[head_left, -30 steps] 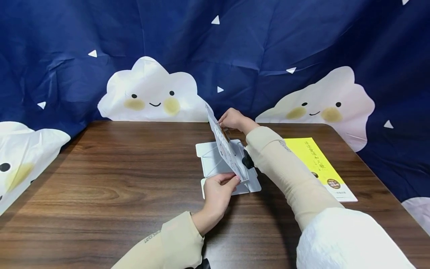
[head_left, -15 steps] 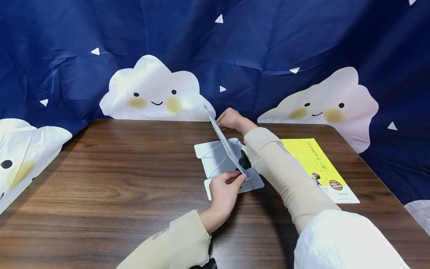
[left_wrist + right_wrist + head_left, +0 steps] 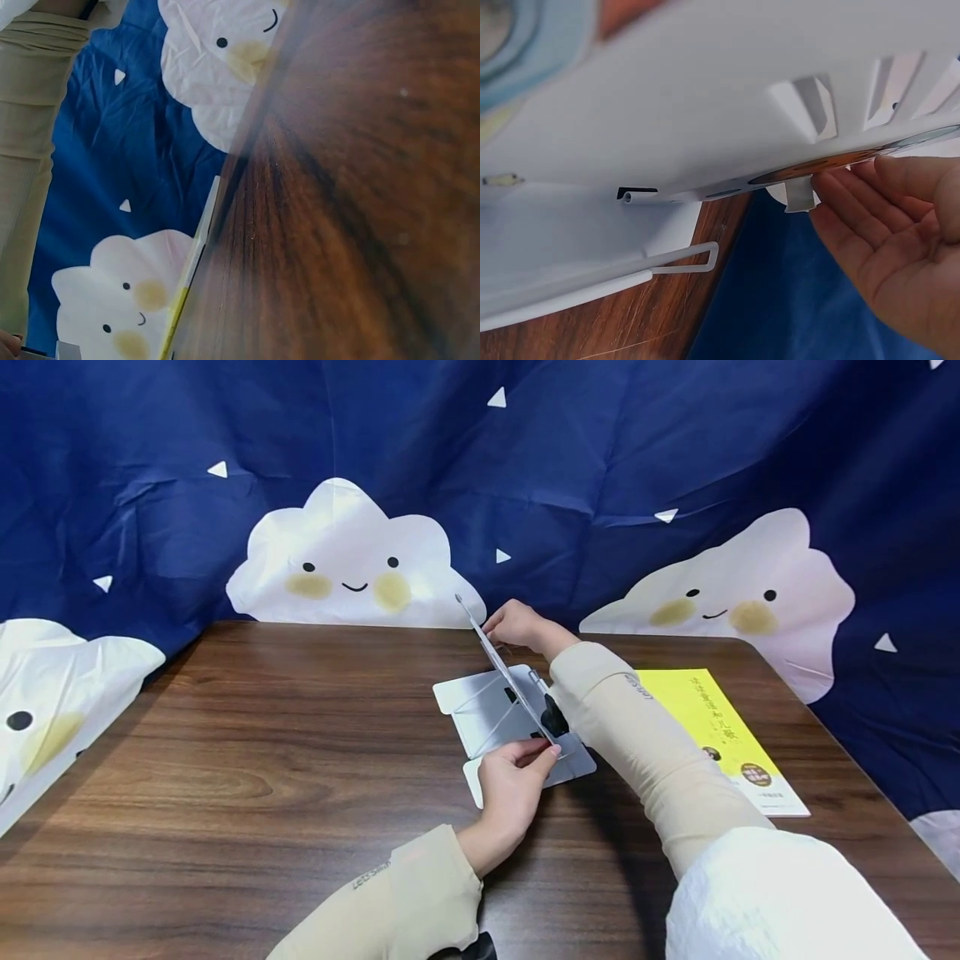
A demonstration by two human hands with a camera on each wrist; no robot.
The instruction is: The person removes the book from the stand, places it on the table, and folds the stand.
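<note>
A white metal book stand is on the table, its flat base point(image 3: 483, 714) down and its printed panel point(image 3: 504, 667) raised at a slant. From the head the panel shows nearly edge-on. My left hand point(image 3: 512, 785) pinches the panel's near lower corner between thumb and fingers. At the far end my right hand point(image 3: 519, 625) holds the panel's edge; in the right wrist view the right hand point(image 3: 900, 225) has its thumb and fingers at that edge, beside a small bent tab point(image 3: 800, 195). Slots and a wire loop point(image 3: 694, 259) show there. The left wrist view does not show the left hand's grip.
A yellow book point(image 3: 716, 714) lies to the right, partly behind my right sleeve point(image 3: 645, 752). The wooden table point(image 3: 225, 760) reaches back to a blue curtain point(image 3: 555, 460) with white clouds. A black strap piece point(image 3: 553, 718) sits at my right wrist.
The panel has turned from showing its printed face to nearly edge-on. My left hand has moved right with its near corner, while my right hand stays at the far edge.
</note>
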